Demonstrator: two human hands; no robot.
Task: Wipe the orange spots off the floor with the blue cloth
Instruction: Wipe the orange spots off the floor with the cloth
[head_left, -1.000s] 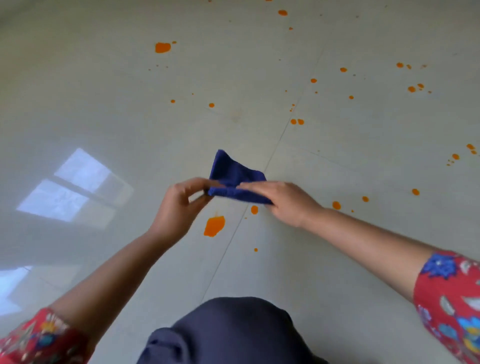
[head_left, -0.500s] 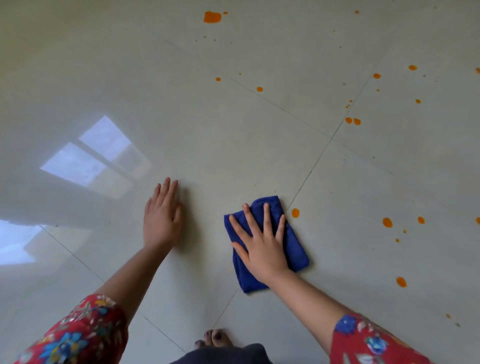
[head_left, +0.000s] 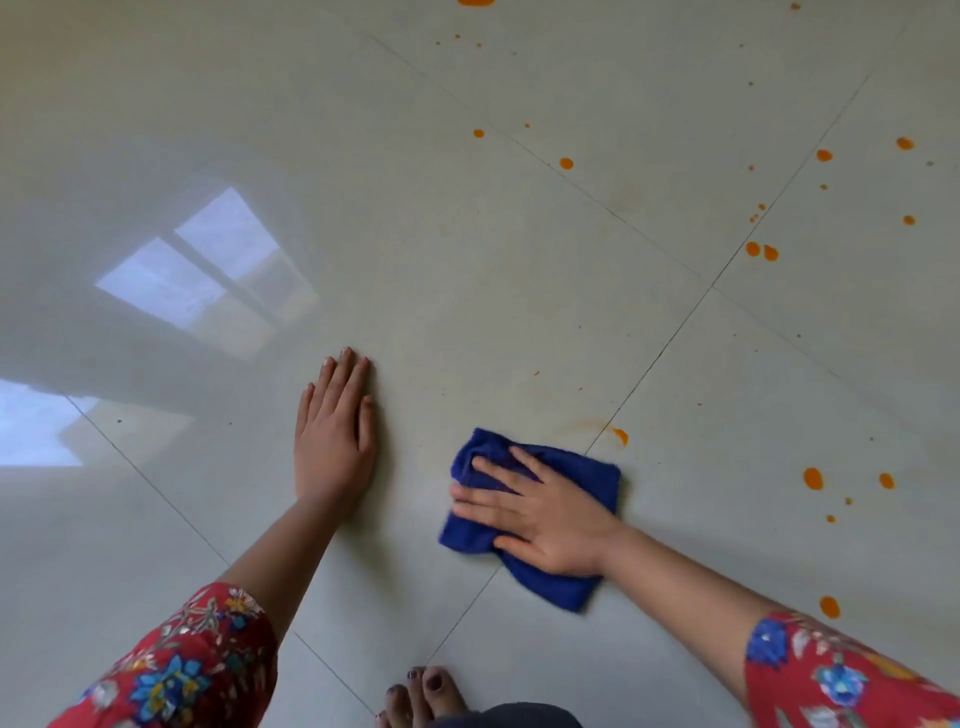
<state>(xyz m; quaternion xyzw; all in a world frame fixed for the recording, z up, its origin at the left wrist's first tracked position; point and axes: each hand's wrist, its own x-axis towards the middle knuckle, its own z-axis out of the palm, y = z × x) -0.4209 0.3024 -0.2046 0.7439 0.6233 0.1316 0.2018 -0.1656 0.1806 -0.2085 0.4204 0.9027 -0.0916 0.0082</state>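
The folded blue cloth lies flat on the glossy pale tile floor. My right hand presses down on it with fingers spread, pointing left. My left hand rests flat on the floor to the cloth's left, holding nothing. A faint orange smear and a small orange spot sit just beyond the cloth's far edge. More orange spots dot the floor to the right and farther away.
Bare toes show at the bottom middle, close to the cloth. Dark grout lines cross the tiles. A window's reflection glares on the floor at the left.
Both hands held the cloth in the air a second ago. It now lies on the floor under my right hand, which has turned leftward and slid, leaving a faint smear. My left hand is planted on the floor.
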